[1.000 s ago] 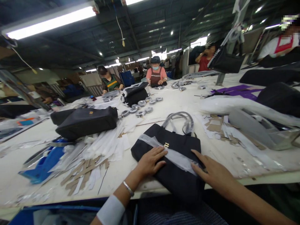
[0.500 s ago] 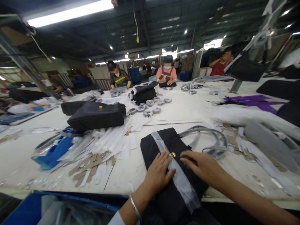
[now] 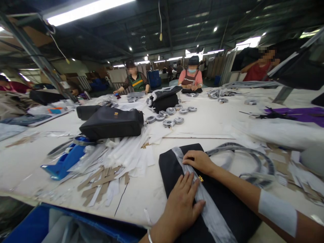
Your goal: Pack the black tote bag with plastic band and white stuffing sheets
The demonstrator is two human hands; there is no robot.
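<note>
A black tote bag (image 3: 172, 168) lies flat at the table's near edge, with a strip of clear film (image 3: 207, 209) running across it past a small gold clasp (image 3: 200, 178). My left hand (image 3: 183, 204) lies flat on the bag, fingers stretched out beside the film. My right hand (image 3: 199, 161) rests on the upper part of the film, fingers curled down onto it. The bag's wrapped handles (image 3: 253, 162) curve away to the right.
A blue tape dispenser (image 3: 64, 161), cardboard strips (image 3: 101, 184) and white paper strips (image 3: 129, 152) lie left. Another black bag (image 3: 112, 123) sits behind them. Wrapped rings (image 3: 172, 118) lie mid-table. Other people work at the far side. A blue bin (image 3: 30, 226) stands below the edge.
The bag has turned and slid toward me. My right hand moved up along the film past the clasp; my left hand shifted down and lies flat near the table edge.
</note>
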